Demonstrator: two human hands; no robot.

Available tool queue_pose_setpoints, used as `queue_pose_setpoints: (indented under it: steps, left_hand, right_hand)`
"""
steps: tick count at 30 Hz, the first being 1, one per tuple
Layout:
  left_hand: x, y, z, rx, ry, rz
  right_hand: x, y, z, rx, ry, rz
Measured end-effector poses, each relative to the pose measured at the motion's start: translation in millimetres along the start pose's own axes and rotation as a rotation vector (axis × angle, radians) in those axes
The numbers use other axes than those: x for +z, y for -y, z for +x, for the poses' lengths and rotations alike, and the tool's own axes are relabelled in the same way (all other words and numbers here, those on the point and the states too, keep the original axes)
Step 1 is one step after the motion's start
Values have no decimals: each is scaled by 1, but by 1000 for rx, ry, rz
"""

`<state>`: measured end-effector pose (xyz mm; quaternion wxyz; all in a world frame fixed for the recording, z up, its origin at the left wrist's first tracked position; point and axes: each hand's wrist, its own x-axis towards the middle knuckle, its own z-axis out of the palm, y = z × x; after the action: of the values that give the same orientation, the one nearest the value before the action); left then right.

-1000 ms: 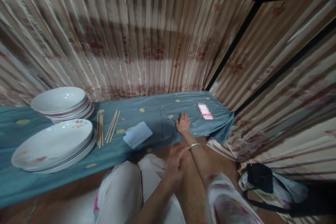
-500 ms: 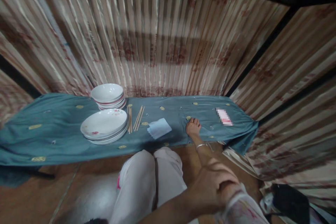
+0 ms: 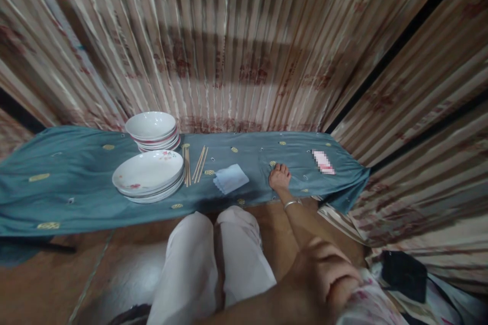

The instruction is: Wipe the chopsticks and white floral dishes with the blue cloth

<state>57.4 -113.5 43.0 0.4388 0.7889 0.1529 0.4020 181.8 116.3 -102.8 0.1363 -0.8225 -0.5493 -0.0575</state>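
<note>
My left hand [image 3: 324, 274] reaches across my lap and wraps round my right forearm [image 3: 301, 223], at the edge of a bunched, flower-patterned sleeve [image 3: 375, 297]. Whether it also grips the sleeve's cuff cannot be made out. Resting on the teal tablecloth [image 3: 263, 198], my right hand [image 3: 280, 176] has its fingers curled in and nothing visible in them; a silver bangle [image 3: 292, 203] circles that wrist. Left of it lies a light blue cloth [image 3: 231, 179] with a scalloped edge.
Further left are two groups of wooden chopsticks [image 3: 200, 164], a stack of oval plates [image 3: 148, 175] and a stack of white bowls [image 3: 151, 126]. A blurred pink-and-white item [image 3: 323, 161] lies at the right. Pleated curtains [image 3: 229, 61] hang behind, with dark posts [image 3: 381, 73].
My left hand has slid slightly up the right forearm toward the elbow, the sleeve shifting with it. The view has tilted a little; the dishes, chopsticks and blue cloth stay put.
</note>
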Motion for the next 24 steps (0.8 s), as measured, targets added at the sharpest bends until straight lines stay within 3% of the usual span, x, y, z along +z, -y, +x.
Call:
queue_pose_setpoints:
  steps: [2,5,8,10,13,16,19,22,24]
  left_hand:
    - [-6,12,8,-34,9,3]
    - [-16,49,28,-203,-111,165]
    - [-16,72,38,-231,-90,213]
    - [-12,67,32,-214,-96,198]
    - [-5,41,14,-159,-108,139]
    - [-3,21,5,-46,-34,73]
    - [-9,31,17,-18,48,85]
    - [-14,56,35,-153,27,262]
    - [-13,64,40,-165,32,313]
  right_hand:
    - [1,0,1,1,-4,-3]
    - [3,-1,1,1,-10,-12]
    - [3,-2,1,-7,-14,-16]
    - [2,-3,1,-11,-12,-18]
    - [1,-3,0,-9,-15,-21]
    - [0,-2,-1,-8,-10,-17]
    - [0,-1,-2,-6,-11,-16]
    - [2,-2,-1,-4,-31,-17]
    - [3,-2,0,-4,-39,-14]
